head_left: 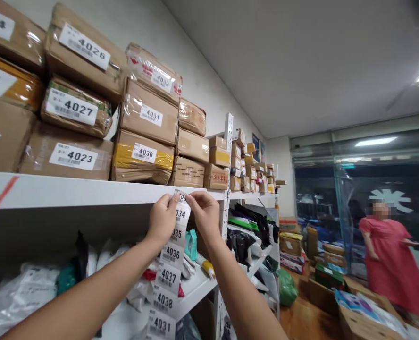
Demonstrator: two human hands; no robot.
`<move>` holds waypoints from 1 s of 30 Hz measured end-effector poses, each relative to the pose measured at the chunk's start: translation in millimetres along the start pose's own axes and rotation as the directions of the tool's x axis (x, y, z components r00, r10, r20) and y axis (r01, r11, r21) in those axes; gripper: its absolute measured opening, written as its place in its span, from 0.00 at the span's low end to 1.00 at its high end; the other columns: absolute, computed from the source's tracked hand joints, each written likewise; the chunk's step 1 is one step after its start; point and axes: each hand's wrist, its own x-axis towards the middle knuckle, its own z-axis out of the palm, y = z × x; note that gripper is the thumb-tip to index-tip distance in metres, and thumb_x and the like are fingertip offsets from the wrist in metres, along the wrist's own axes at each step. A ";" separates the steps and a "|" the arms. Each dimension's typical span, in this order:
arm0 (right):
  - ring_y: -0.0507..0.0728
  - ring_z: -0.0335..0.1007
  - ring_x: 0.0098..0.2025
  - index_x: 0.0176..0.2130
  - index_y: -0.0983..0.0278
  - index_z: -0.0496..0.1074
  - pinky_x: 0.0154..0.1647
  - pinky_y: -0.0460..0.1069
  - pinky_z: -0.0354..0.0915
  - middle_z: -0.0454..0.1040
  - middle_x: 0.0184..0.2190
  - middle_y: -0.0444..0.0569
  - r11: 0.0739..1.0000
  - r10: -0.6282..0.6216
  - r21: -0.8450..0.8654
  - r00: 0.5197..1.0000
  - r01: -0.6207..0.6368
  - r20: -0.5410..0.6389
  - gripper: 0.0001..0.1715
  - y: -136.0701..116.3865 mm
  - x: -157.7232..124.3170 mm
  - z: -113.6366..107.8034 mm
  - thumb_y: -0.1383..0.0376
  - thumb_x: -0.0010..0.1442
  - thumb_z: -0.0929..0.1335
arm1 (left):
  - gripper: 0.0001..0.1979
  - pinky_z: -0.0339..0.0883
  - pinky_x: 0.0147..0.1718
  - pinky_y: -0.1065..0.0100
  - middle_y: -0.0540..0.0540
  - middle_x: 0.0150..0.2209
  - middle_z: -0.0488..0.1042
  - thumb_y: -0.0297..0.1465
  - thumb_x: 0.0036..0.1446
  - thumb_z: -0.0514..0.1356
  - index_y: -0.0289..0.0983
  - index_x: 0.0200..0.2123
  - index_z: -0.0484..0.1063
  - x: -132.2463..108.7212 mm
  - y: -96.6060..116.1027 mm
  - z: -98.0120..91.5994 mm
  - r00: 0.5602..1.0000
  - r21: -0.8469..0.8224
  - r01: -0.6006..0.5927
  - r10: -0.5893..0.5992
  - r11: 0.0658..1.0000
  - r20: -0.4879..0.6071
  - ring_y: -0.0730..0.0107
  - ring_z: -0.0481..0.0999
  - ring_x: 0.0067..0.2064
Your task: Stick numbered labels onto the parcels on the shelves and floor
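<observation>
A strip of numbered barcode labels (171,253) hangs down in front of the shelf, with 4036, 4037 and 4038 readable on it. My left hand (163,216) pinches its top end at the left edge. At the right edge of the same top label, my right hand (205,212) pinches with thumb and forefinger. Just beyond both hands is the front edge of the white shelf (99,191). Boxes labelled 4030 (144,158), 4031 (149,113) and 4032 (155,71) are stacked on it, beside unlabelled cardboard boxes (188,172).
The lower shelf (195,293) holds plastic-wrapped parcels (21,293). A white upright post (227,156) stands right of my hands. Farther right are black bags (241,243), a green sack (287,287) and open cartons (361,321) on the floor. A person in a red dress (393,259) stands there.
</observation>
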 end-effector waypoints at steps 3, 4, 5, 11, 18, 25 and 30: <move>0.54 0.69 0.30 0.26 0.63 0.74 0.31 0.47 0.65 0.74 0.26 0.46 0.998 -0.054 -0.042 0.998 0.052 -0.033 0.07 6.2 9.0 1.4 0.61 0.50 0.72 | 0.20 0.53 0.21 0.73 0.54 0.18 0.64 0.48 0.50 0.58 0.37 0.21 0.65 8.3 -1.0 4.6 0.999 -0.002 -0.033 0.033 0.999 0.010 0.73 0.61 0.22; 0.54 0.69 0.30 0.26 0.63 0.74 0.29 0.47 0.65 0.74 0.26 0.46 0.997 -0.062 -0.049 0.997 0.060 -0.034 0.07 8.6 14.4 1.2 0.61 0.50 0.71 | 0.19 0.54 0.21 0.73 0.54 0.19 0.66 0.48 0.48 0.61 0.37 0.23 0.67 11.4 -1.4 6.3 0.999 -0.023 -0.023 0.024 0.999 0.031 0.73 0.63 0.23; 0.54 0.69 0.30 0.26 0.63 0.74 0.29 0.47 0.64 0.75 0.26 0.46 0.997 -0.063 -0.043 0.998 0.062 -0.023 0.08 11.3 20.7 0.7 0.61 0.50 0.72 | 0.19 0.55 0.21 0.73 0.54 0.20 0.67 0.48 0.46 0.62 0.36 0.24 0.68 14.2 -1.8 8.2 0.999 -0.033 -0.008 0.009 0.999 0.041 0.73 0.64 0.23; 0.56 0.72 0.29 0.25 0.63 0.76 0.33 0.51 0.69 0.78 0.25 0.47 0.989 -0.031 0.148 0.999 0.029 0.013 0.08 32.6 64.7 3.0 0.61 0.44 0.74 | 0.20 0.55 0.20 0.74 0.53 0.19 0.68 0.49 0.46 0.62 0.37 0.21 0.67 17.6 -4.5 16.3 1.000 0.112 0.019 -0.016 0.994 -0.022 0.72 0.64 0.23; 0.54 0.69 0.30 0.28 0.63 0.75 0.33 0.49 0.66 0.74 0.27 0.46 0.977 -0.209 -0.033 0.978 0.209 -0.013 0.08 62.1 95.9 3.2 0.60 0.51 0.71 | 0.23 0.54 0.20 0.74 0.53 0.17 0.62 0.49 0.50 0.59 0.37 0.17 0.62 1.2 -11.0 5.6 0.999 0.239 -0.018 0.027 0.971 -0.032 0.74 0.60 0.22; 0.62 0.68 0.39 0.48 0.63 0.70 0.39 0.57 0.66 0.68 0.42 0.57 0.860 -0.380 -0.392 0.923 0.328 -0.062 0.26 64.3 93.1 2.7 0.56 0.51 0.72 | 0.19 0.59 0.23 0.73 0.51 0.21 0.69 0.47 0.53 0.59 0.37 0.23 0.70 -8.1 -18.0 4.7 0.997 0.179 -0.063 0.055 0.982 0.050 0.70 0.65 0.25; 0.60 0.71 0.39 0.36 0.61 0.74 0.38 0.54 0.67 0.75 0.33 0.52 0.932 -0.346 -0.054 0.924 0.358 0.165 0.12 50.7 83.1 -13.4 0.58 0.60 0.64 | 0.19 0.59 0.24 0.73 0.51 0.23 0.71 0.47 0.55 0.56 0.37 0.23 0.69 -3.2 -18.0 6.4 0.992 0.189 -0.128 0.126 0.974 0.025 0.71 0.66 0.26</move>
